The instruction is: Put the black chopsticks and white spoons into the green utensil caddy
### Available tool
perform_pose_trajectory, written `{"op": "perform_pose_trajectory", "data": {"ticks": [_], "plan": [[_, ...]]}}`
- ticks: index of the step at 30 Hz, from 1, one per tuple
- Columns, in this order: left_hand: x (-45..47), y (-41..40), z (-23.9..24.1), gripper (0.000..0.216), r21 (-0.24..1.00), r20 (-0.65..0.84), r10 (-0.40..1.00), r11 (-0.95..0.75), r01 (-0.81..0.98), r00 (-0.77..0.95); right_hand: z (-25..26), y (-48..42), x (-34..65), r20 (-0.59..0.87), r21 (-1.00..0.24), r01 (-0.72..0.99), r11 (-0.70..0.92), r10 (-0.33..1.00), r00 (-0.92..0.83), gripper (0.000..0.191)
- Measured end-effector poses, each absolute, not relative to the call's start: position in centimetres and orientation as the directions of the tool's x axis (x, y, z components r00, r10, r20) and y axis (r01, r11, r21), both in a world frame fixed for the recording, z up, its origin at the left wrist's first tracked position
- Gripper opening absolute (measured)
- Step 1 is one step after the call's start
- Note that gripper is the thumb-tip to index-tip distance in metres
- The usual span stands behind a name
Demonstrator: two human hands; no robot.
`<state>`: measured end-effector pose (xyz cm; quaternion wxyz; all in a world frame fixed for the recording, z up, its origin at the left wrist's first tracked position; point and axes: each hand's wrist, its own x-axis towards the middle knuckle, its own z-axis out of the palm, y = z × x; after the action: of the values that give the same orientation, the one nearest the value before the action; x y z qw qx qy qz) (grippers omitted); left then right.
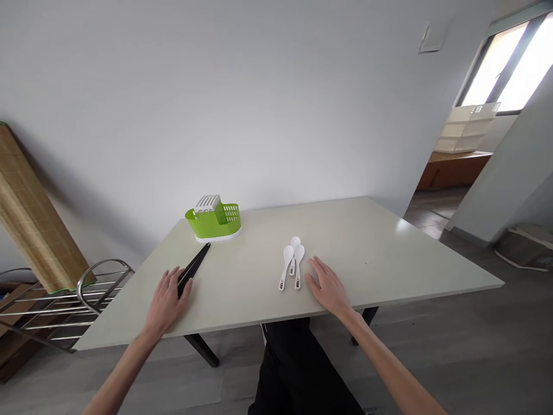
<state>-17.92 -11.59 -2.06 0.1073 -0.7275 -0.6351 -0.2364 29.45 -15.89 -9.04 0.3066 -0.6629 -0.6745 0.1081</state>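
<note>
- Pale table (389, 253) stands against a plain white wall, with grey floor around it and a bright doorway at 2 o'clock.
- Left hand (166, 302) lies flat and open, its fingers on the near ends of the black chopsticks (194, 268); it grips nothing.
- Right hand (329, 286) rests open on the table, just beside the three white spoons (292, 265), at their 4 o'clock, holding nothing.
- Risk: the chopsticks lie close to the near left edge, so I judge that a sideways nudge from the palm could roll them off onto the floor.
- Risk: the spoons overlap at their bowls, so lifting one may drag the others.
- Green caddy (213, 219) sits at 11 o'clock, well apart from both hands, with nothing between.
- Metal rack (64, 300) and a bamboo roll (30, 213) stand off the table's left side.
</note>
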Motion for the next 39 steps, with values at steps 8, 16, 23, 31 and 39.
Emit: {"op": "perform_pose_trajectory", "data": {"ticks": [8,16,23,31,39], "plan": [[-22.0,-10.0,-3.3,0.079,0.165,0.228,0.961,-0.196,0.967,0.156,-7.2,-14.4,26.5,0.425,-0.440,0.797,0.413,0.878,-0.221,0.055],[-21.4,-9.5,-5.5,0.079,0.073,0.159,0.963,-0.232,0.970,0.219,-6.9,-12.3,25.2,0.283,-0.386,0.811,0.440,0.893,-0.350,0.060],[-16.8,-10.8,-6.3,0.078,0.022,0.223,0.937,-0.280,0.960,0.269,-7.6,-12.2,28.0,0.238,-0.428,0.811,0.399,0.915,-0.325,0.062],[-11.7,-12.4,-7.4,0.074,-0.003,0.288,0.854,-0.451,0.892,0.433,-9.3,-12.1,32.6,0.294,-0.398,0.831,0.388,0.912,-0.285,0.060],[-6.5,-14.5,-8.2,0.073,-0.038,0.319,0.797,-0.530,0.847,0.513,-10.7,-12.7,38.5,0.290,-0.390,0.837,0.385,0.914,-0.285,0.058]]}}
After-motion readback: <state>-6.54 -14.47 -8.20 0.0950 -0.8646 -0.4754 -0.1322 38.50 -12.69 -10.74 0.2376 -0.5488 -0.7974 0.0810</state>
